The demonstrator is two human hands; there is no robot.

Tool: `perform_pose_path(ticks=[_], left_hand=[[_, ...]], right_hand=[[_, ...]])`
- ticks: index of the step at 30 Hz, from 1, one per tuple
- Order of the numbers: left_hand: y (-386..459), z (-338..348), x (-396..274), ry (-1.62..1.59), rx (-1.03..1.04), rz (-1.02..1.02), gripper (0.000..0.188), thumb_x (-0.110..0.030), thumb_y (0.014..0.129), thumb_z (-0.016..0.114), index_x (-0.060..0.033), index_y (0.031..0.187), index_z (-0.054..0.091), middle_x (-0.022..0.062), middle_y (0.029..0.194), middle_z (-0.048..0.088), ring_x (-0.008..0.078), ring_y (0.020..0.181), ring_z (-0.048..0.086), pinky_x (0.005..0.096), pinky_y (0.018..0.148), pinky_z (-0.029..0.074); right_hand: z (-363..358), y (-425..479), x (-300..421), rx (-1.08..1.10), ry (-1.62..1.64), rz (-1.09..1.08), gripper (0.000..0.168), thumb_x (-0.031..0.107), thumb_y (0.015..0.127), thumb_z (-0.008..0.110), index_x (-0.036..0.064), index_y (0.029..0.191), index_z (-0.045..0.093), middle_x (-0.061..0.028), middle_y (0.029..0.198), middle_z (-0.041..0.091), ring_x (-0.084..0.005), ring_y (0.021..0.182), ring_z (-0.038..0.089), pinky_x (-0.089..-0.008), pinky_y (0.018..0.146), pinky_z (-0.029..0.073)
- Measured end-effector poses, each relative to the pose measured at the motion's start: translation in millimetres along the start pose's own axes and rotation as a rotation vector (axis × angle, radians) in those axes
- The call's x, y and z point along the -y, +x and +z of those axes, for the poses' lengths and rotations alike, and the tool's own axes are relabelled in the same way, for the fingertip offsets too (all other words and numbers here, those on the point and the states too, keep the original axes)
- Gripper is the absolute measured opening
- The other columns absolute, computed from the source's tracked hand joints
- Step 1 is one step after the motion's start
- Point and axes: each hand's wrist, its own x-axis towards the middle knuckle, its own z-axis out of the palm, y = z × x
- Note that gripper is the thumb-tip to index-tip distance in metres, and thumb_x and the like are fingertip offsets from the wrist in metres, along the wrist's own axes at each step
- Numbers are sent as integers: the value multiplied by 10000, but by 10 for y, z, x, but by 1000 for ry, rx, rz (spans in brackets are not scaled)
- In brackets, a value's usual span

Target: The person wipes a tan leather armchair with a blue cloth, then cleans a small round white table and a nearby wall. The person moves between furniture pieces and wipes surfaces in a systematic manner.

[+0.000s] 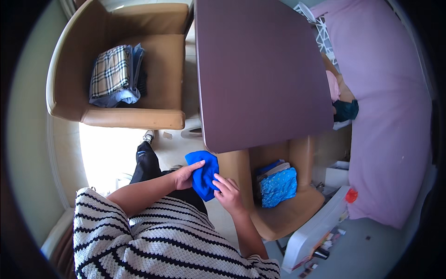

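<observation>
A bright blue cloth (204,178), partly folded, hangs between my two hands in front of my body, just short of the near corner of the table. My left hand (186,174) grips its left edge, with the thumb lying on top of the fabric. At the right edge, my right hand (226,191) touches the cloth with its fingertips; whether they pinch it is hard to tell. Folded clothes with a plaid piece (111,71) on top lie on the tan armchair (163,73) at the upper left. A light-blue patterned cloth (278,186) tops another pile on the lower-right armchair (278,223).
A dark purple-brown table (261,76) stands ahead. Beyond its right side lies a large piece covered in pink-purple fabric (383,115). A white plastic container or panel (313,230) and small items stand at the lower right. A dark green cloth (346,110) lies past the table edge.
</observation>
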Motion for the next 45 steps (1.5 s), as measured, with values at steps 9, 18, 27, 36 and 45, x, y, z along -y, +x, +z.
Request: perform_pose_path(ticks=[9, 18, 27, 36, 45], left_hand=[[-212, 488, 269, 318, -72, 319, 470, -88, 785, 657, -68, 1203, 444, 102, 1133, 548, 261, 1062, 529, 442, 941, 404], [-340, 450, 249, 969, -221, 506, 377, -17, 780, 648, -44, 1132, 514, 41, 999, 595, 136, 908, 564, 297, 858, 449], [-308, 493, 190, 732, -267, 288, 532, -153, 751, 711, 11, 1182, 444, 78, 1063, 566, 195, 970, 553, 331, 917, 414], [-104, 270, 33, 973, -208, 158, 321, -128, 830, 615, -20, 1120, 529, 76, 1017, 606, 177, 928, 574, 331, 884, 439], [565, -20, 83, 1568, -180, 410, 388, -141, 794, 601, 3, 1136, 487, 196, 974, 609, 298, 899, 608, 371, 782, 478]], right_hand=[[364, -627, -162, -279, 1114, 437, 740, 198, 767, 645, -11, 1351, 240, -158, 1313, 359, -253, 1208, 371, -369, 993, 303], [576, -684, -326, -528, 1781, 564, 291, 38, 771, 578, 30, 1043, 475, -90, 1001, 544, -196, 963, 529, -326, 865, 433], [586, -644, -345, -547, 1463, 728, 225, 89, 844, 574, 31, 1060, 544, -37, 995, 559, -113, 920, 514, -254, 839, 407], [559, -514, -280, -584, 1532, 761, 284, 106, 816, 600, 39, 1082, 526, -50, 1002, 555, -132, 925, 516, -266, 847, 410], [563, -703, -526, -637, 963, 993, 325, 22, 764, 601, 21, 1082, 536, -66, 984, 572, -147, 908, 532, -275, 836, 415]])
